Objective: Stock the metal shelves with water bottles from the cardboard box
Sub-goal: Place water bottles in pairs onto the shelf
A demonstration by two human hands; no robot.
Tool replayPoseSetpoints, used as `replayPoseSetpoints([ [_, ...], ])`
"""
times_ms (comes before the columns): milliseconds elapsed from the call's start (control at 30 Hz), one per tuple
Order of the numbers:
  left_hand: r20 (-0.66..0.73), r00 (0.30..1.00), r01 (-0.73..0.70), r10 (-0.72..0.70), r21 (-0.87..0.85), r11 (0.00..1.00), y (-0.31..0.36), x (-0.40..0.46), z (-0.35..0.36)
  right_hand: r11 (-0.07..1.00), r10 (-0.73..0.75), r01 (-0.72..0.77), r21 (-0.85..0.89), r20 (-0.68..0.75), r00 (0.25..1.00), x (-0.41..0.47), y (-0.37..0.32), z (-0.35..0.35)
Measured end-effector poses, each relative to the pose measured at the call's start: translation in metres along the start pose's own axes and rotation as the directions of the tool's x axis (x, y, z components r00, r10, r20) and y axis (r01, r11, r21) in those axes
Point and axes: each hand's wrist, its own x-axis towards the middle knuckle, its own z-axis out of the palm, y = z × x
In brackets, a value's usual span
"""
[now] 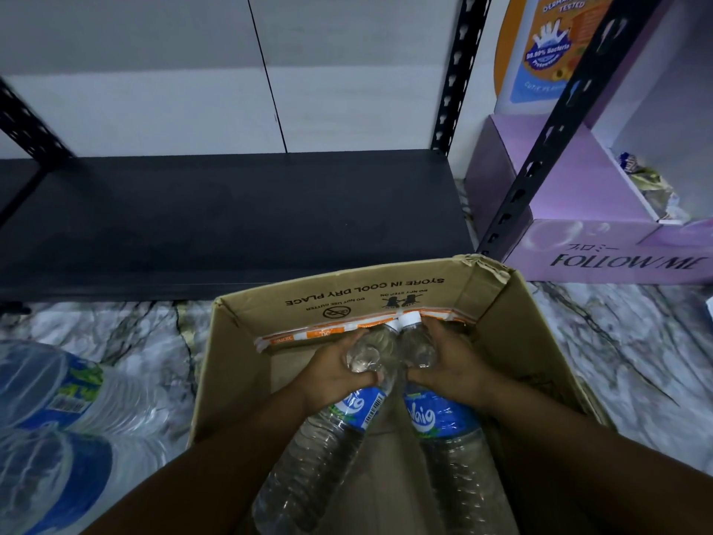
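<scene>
From the head view, our shelf (231,218) lay bare at the far side, so we judged the stocking barely begun. Our left hand (335,374) clasped one bottle (347,415) by its shoulder, and our right hand (455,374) clasped a second bottle (436,418). Both were clear, blue-labelled and white-capped, lying inside the box (540,341) near us.

Dim, blue-tinted scene with wide-angle warping.

The forearms at the bottom edge sink into near-black shadow; the dark shelf (231,218) holds little detail; the white wall (154,71) behind reads as dull grey; the upright post (559,121) leans from lens distortion; the wrapped bottles (58,418) at left smear with blur; small glints show on the plastic.
</scene>
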Motion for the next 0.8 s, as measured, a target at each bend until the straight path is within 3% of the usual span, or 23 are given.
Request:
replayPoseSetpoints([
  [333, 0.002, 0.995, -0.095, 0.095, 0.062, 0.994, 0.028, -0.018, -0.011, 0.993, -0.013, 0.035, 0.115, -0.192, 0.981, -0.006, -0.015, -0.016],
  [600, -0.139, 0.985, -0.113, 0.100, -0.092, 0.989, 0.056, -0.035, -0.013, 0.998, -0.059, 0.060, -0.008, -0.317, 0.947, -0.020, -0.022, -0.013],
  [800, -0.170, 0.971, -0.182, 0.166, -0.083, 0.980, 0.059, -0.056, -0.006, 0.993, -0.072, 0.097, 0.062, -0.321, 0.944, -0.031, -0.025, -0.014],
])
